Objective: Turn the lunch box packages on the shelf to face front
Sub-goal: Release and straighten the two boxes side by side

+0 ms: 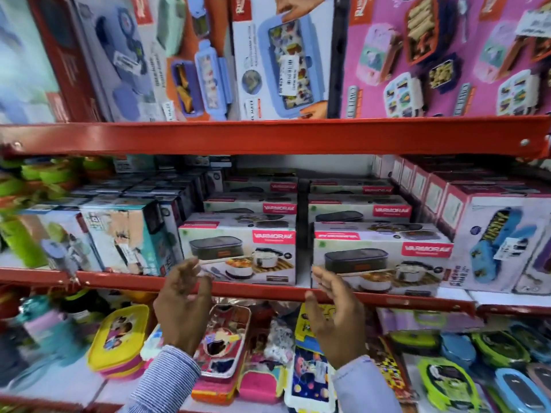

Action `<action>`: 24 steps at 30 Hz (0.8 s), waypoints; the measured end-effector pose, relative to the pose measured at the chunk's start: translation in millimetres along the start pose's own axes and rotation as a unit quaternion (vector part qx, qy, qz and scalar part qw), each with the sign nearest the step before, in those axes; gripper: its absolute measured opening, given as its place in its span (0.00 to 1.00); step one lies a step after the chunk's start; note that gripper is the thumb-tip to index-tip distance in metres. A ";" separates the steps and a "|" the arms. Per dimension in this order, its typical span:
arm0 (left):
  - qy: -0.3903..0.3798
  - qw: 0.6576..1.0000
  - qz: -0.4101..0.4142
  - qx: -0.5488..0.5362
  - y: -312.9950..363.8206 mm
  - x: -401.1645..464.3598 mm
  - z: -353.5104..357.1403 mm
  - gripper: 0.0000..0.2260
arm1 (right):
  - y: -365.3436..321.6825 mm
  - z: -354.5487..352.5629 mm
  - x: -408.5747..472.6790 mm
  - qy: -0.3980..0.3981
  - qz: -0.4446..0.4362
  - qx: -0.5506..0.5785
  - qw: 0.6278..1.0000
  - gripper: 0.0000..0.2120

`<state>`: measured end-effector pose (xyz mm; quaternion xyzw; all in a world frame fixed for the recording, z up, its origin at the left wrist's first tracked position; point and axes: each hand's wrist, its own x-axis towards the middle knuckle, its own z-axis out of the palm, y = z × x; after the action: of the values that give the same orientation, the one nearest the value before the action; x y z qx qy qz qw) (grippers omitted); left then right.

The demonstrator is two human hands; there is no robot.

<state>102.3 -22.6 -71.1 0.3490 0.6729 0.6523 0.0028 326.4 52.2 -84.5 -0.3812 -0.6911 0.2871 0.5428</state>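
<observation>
Two rows of white lunch box packages with pink brand labels stand on the middle shelf. The left front package (238,251) and the right front package (378,260) both show their picture side forward. My left hand (182,305) is raised below the left package, fingers apart, holding nothing. Below the right package's left corner is my right hand (334,311), also with fingers spread and nothing in it. Both hands hover in front of the red shelf edge (268,289), apart from the boxes.
Teal and white boxes (125,236) stand left of the packages, a white box with a blue lunch box picture (501,245) to the right. Large boxes (283,55) fill the upper shelf. Loose colourful lunch boxes (119,341) lie on the lower shelf.
</observation>
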 end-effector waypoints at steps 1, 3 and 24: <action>-0.018 1.000 -0.009 0.015 -10.8 12.1 -8.7 0.18 | -3.5 17.7 2.4 -0.011 0.010 -0.004 1.000 0.22; -0.063 0.997 -0.016 0.046 -25.3 29.9 -19.5 0.26 | -8.5 42.9 6.6 -0.010 0.039 -0.031 0.999 0.27; -0.183 0.979 0.039 0.082 -51.8 74.9 -29.4 0.31 | -17.5 77.9 16.1 0.007 0.162 -0.151 0.975 0.31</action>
<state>7.9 -8.0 -78.5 0.4876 0.6982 0.5192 0.0722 245.2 57.6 -80.9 -0.5677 -0.6521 0.2606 0.4296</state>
